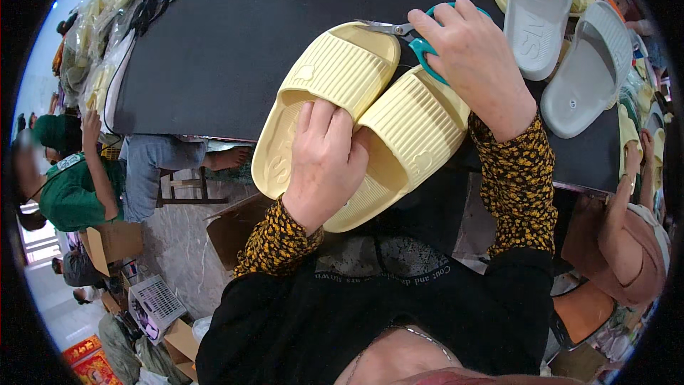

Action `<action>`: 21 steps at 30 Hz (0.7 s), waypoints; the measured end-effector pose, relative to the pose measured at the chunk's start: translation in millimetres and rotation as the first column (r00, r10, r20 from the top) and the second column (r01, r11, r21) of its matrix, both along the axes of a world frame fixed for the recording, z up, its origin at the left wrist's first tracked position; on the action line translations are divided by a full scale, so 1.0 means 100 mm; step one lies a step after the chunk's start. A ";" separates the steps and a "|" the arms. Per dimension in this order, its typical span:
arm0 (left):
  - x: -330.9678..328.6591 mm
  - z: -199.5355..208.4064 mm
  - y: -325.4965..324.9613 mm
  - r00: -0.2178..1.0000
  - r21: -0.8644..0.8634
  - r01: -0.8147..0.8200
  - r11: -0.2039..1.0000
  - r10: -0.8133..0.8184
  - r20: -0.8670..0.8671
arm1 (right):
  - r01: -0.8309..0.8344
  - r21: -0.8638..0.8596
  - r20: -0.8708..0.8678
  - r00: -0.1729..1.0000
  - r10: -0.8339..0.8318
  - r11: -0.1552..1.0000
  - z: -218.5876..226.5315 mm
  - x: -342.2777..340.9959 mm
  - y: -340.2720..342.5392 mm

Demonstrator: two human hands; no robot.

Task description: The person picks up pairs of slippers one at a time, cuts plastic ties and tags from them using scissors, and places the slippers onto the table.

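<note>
Two pale yellow slide slippers, a left one (333,64) and a right one (420,128), sit side by side over the near edge of the dark table, toes away from me. My left hand (324,160) is closed on the pair, its fingers tucked under the left slipper's ribbed strap and its thumb by the right slipper's opening. In my right hand (479,60) are scissors (420,48) with teal handles. Their metal blades point left, at the toe end of the left slipper. Whether the blades touch it, I cannot tell.
Two grey slippers (586,78) lie on the table (228,50) at the right, with more yellow ones behind. Clear bags (96,50) of slippers are heaped at the far left. A person in green (85,192) sits left; another person (620,242) works at the right.
</note>
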State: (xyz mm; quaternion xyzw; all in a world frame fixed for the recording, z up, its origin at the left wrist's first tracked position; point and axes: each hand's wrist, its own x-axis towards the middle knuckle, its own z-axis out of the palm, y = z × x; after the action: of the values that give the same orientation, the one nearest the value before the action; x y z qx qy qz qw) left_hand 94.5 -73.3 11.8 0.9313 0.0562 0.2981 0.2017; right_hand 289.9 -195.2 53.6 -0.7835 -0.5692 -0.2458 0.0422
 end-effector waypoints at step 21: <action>0.03 -0.03 0.04 1.000 -0.005 0.017 1.000 -0.017 0.027 | -0.016 0.062 -0.026 1.000 0.018 0.998 0.07 0.02 0.01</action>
State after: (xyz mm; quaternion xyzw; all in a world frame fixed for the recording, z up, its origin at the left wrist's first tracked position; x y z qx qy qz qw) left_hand 97.8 -69.3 8.5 0.9272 0.0464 0.3086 0.2073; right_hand 292.0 -194.5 61.0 -0.7801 -0.5673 -0.2526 0.0758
